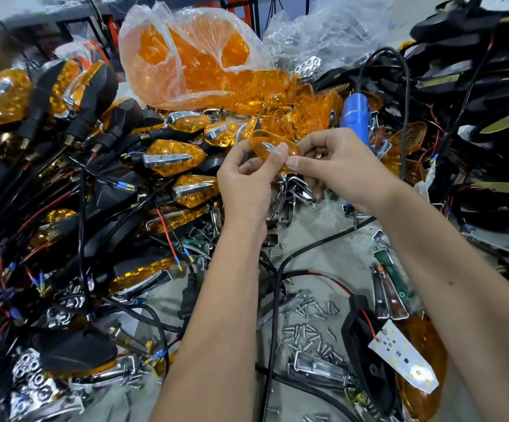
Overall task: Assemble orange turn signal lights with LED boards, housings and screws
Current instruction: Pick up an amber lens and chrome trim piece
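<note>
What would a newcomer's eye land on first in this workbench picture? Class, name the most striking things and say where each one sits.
First, the two hands at centre: the left hand and right hand together pinch an orange lens with a chrome trim piece. Behind them, a clear plastic bag bulges with more orange lenses. To the left sprawls a heap of finished turn signals with tangled wires, and loose screws lie scattered at lower centre.

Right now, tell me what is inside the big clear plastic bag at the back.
The plastic bag holds orange lenses, heaped against its lower side, and more spill loose at its mouth. The crumpled film hides their number and anything buried beneath them.
</note>
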